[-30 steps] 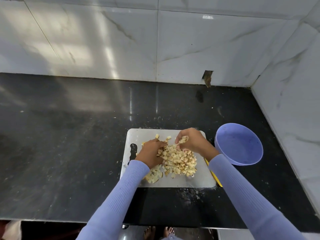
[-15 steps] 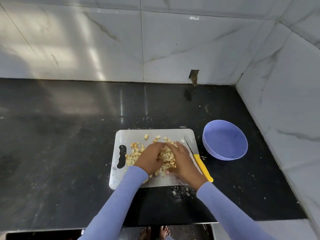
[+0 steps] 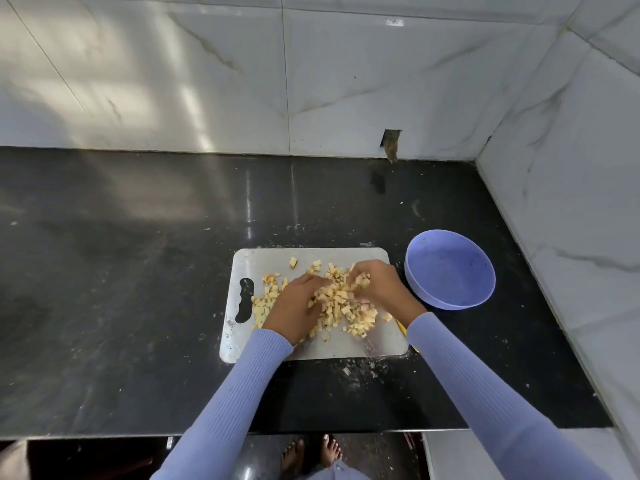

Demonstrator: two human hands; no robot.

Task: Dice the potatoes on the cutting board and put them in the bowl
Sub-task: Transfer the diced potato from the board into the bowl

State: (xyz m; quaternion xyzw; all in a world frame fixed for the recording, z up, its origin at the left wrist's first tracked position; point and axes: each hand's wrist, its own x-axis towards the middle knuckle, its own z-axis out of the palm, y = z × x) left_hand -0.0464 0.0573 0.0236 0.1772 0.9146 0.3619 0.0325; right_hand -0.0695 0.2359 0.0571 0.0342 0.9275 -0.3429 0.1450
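Head view: I look down at a white cutting board (image 3: 311, 348) lying on a black stone counter (image 3: 138, 289), with pale marble tiles (image 3: 173, 81) rising behind it and along the right side. The diced potatoes (image 3: 341, 308) sit heaped in the middle of the board, with a smaller scatter near the board's handle slot and a few loose cubes toward its far edge. My left hand (image 3: 294, 311) lies on the left flank of the heap, fingers curled into the cubes and gathering them. My right hand (image 3: 379, 287) comes in from the right flank, its fingers curled round a small clutch of cubes at the top of the pile. Both hands touch the heap, and their fingertips nearly meet over it. The lilac bowl (image 3: 420, 285) stands on the counter just beside the board's right edge, with no potato visible inside. A sliver of a yellow knife handle (image 3: 401, 329) peeks out under my right wrist at the board's edge. Crumbs speckle the counter in front of the board. Both my lilac sleeves (image 3: 485, 393) reach in from below.
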